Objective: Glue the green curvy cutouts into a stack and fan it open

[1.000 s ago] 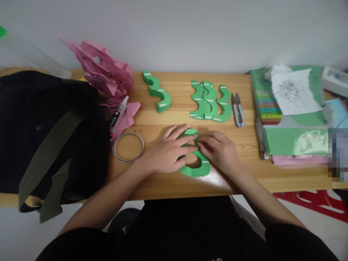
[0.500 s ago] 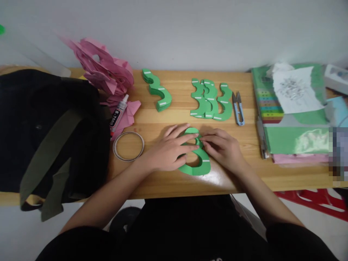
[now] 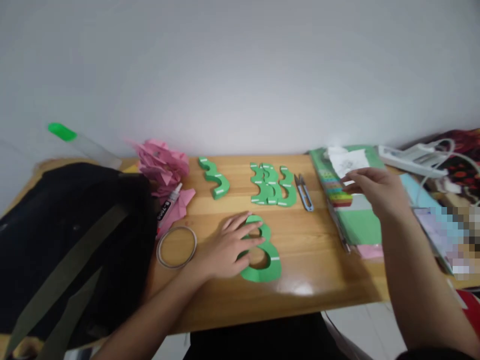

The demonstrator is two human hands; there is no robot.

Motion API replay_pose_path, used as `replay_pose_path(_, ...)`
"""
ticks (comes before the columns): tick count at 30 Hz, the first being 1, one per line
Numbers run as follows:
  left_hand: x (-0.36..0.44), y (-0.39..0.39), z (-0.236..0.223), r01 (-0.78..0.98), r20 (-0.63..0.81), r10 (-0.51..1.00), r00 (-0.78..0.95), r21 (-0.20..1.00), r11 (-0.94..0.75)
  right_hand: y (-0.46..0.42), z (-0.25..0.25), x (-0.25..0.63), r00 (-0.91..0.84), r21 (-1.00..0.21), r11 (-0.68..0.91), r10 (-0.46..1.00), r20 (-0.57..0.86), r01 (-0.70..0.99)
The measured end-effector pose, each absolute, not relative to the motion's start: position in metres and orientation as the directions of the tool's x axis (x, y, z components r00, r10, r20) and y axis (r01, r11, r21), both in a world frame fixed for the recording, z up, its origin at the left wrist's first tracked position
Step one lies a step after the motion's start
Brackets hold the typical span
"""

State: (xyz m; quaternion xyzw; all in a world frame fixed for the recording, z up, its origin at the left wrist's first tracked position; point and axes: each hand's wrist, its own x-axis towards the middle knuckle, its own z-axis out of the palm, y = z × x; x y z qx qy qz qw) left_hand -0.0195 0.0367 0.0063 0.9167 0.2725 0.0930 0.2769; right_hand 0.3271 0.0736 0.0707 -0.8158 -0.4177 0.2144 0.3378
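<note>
My left hand lies with fingers spread over a green paper cutout shaped like a figure eight, pressing it to the wooden table. A small white strip shows on the cutout's right side. Raised at the right, my right hand has its fingertips pinched together in front of a white sheet with small scraps on it; whatever the fingertips hold is too small to make out. Behind the cutout are overlapping green wavy paper pieces with white strips, and a similar green stack to their left.
Blue-handled thread snips lie beside the green pieces. On the left are a tape roll, a B-7000 glue tube, crumpled pink paper and a dark bag. Green paper packs and a power strip occupy the right.
My right hand has left the cutout's right edge and moved up and right to the white sheet. My left hand stays on the cutout. The view has tilted up and turned.
</note>
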Motion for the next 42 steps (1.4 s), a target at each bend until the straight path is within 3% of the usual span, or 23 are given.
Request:
replay_pose_path(3,-0.019,0.036,0.006,0.467,0.005,0.557,0.831,0.540,-0.701,0.105,0.081,0.358,0.597,-0.524,-0.512,0.802,-0.009,0.680)
replay_pose_path(8,-0.021,0.034,0.002,0.473,0.005,0.563,0.826,0.537,-0.699,0.121,0.087,0.377,0.561,-0.363,-0.508,0.826,0.051,0.781)
replay_pose_path(22,-0.020,0.038,0.002,0.437,0.066,0.555,0.829,0.542,-0.718,0.101,0.096,0.363,0.420,-0.162,-0.398,0.897,0.136,0.903)
replay_pose_path(24,-0.021,0.039,0.002,0.405,0.105,0.551,0.828,0.567,-0.717,0.083,0.092,0.341,0.347,-0.173,-0.318,0.922,0.170,0.932)
replay_pose_path(27,-0.023,0.038,0.007,0.354,0.168,0.546,0.821,0.599,-0.718,0.040,0.075,0.293,0.138,-0.276,-0.075,0.966,0.217,0.958)
replay_pose_path(30,-0.023,0.031,0.022,0.354,0.210,0.545,0.812,0.564,-0.746,-0.008,0.052,0.241,-0.187,-0.444,0.249,0.966,0.178,0.861)
replay_pose_path(31,-0.023,0.027,0.027,0.342,0.210,0.525,0.825,0.554,-0.759,-0.022,0.044,0.227,-0.247,-0.479,0.288,0.958,0.148,0.829)
replay_pose_path(33,-0.021,0.020,0.037,0.296,0.199,0.462,0.864,0.541,-0.787,-0.043,0.029,0.206,-0.306,-0.518,0.327,0.943,0.129,0.791)
replay_pose_path(36,-0.019,0.009,0.044,0.252,0.170,0.383,0.908,0.509,-0.823,-0.056,0.012,0.195,-0.261,-0.511,0.299,0.954,0.148,0.806)
replay_pose_path(42,-0.015,-0.005,0.047,0.345,0.042,0.396,0.917,0.411,-0.844,-0.054,0.002,0.198,-0.244,-0.467,0.307,0.951,0.191,0.829)
